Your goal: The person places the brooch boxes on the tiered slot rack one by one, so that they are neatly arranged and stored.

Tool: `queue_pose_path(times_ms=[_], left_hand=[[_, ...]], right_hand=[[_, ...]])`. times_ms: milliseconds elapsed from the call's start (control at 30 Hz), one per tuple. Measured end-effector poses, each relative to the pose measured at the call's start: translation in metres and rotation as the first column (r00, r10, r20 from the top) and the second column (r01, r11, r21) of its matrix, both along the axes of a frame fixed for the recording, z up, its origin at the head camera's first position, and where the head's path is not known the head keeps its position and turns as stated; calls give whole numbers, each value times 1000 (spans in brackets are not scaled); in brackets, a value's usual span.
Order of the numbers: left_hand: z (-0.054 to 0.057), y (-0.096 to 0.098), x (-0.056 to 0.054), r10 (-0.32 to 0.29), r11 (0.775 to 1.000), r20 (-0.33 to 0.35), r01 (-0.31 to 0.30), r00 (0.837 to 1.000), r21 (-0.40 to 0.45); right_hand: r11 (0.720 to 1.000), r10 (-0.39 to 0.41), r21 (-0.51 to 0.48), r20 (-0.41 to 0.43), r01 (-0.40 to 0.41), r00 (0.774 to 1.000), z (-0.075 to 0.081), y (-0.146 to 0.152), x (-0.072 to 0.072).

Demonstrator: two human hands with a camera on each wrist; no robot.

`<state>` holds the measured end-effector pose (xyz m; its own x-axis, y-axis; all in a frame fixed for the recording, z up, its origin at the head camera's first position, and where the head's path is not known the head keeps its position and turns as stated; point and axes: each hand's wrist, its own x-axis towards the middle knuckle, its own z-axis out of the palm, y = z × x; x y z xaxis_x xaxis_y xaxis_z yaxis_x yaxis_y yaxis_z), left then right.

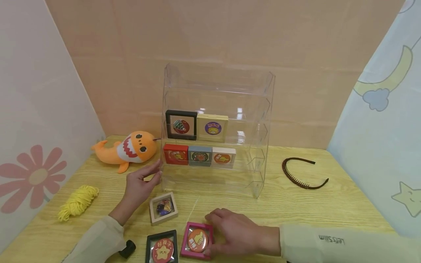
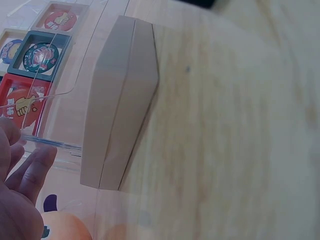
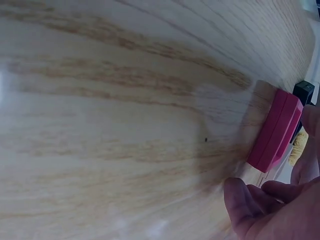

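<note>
My left hand (image 1: 139, 186) holds the lower left side edge of a clear acrylic display rack (image 1: 210, 179), with the panel edge between thumb and fingers in the left wrist view. My right hand (image 1: 233, 232) is at the right side of a pink display frame (image 1: 185, 239) lying on the table; its thumb and fingers stand spread near two corners. Inside that frame is an orange thumbs-up badge (image 1: 198, 240). Close by lie a beige frame (image 1: 175, 210) and a dark frame (image 1: 148, 248) with a red star badge. Whether the right fingertips touch the pink frame is unclear.
On the rack's lower tiers stand a black frame (image 1: 181, 138), a cream frame (image 1: 212, 117), a red frame (image 1: 175, 147), a blue-grey frame (image 1: 200, 149) and a white frame (image 1: 223, 149). Around it are an orange shark plush (image 1: 108, 153), yellow yarn (image 1: 79, 201) and a brown headband (image 1: 296, 182).
</note>
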<state>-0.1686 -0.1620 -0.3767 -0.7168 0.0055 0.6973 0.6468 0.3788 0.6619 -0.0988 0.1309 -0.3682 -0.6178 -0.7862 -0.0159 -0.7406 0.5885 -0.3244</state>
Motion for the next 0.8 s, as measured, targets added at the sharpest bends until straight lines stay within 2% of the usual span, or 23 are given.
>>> queue_pose_path(times_ms=[233, 467, 800], left_hand=[[-1, 0, -1, -3, 1000, -33, 3, 999, -13], [0, 0, -1, -21, 1000, -4, 22, 1000, 16], [0, -1, 0, -27, 999, -9, 27, 1000, 20]], right_hand=[[1000, 9, 5, 16, -9, 1000, -7, -3, -1], [1000, -1, 10, 22, 1, 1000, -10, -4, -2], [1000, -21, -12, 35, 22, 999, -11, -4, -1]])
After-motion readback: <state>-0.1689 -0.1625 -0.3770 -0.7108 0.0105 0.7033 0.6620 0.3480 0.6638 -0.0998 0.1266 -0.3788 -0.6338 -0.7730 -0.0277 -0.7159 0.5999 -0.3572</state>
